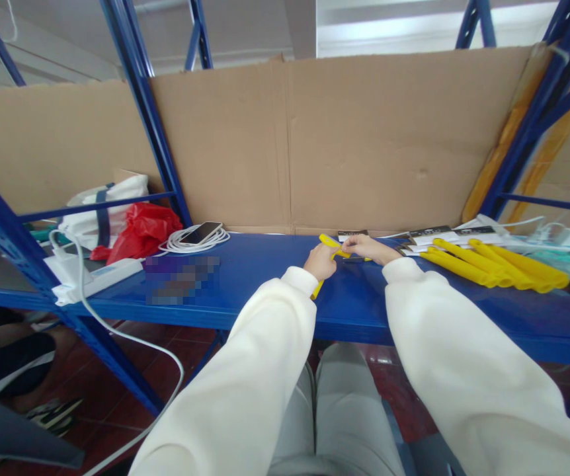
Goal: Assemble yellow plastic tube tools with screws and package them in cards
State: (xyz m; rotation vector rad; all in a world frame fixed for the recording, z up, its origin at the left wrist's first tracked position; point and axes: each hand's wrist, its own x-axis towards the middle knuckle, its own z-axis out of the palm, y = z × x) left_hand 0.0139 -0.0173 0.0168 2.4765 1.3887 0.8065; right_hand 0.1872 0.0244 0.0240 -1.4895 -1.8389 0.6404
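My left hand is wrapped around a slim yellow tube, whose ends stick out above and below the fist. My right hand is closed in a pinch beside it, at a small yellow part near the left fingers. What exactly the right fingertips hold is too small to make out. Below that hand, a thin dark item lies on the blue tabletop. Several more yellow tubes lie in a bunch to the right, next to black-and-white packets.
A phone rests on a coiled white cable at the left. Near it are a white power strip and a red bag. A cardboard panel stands behind the table. Another person's leg shows at lower left.
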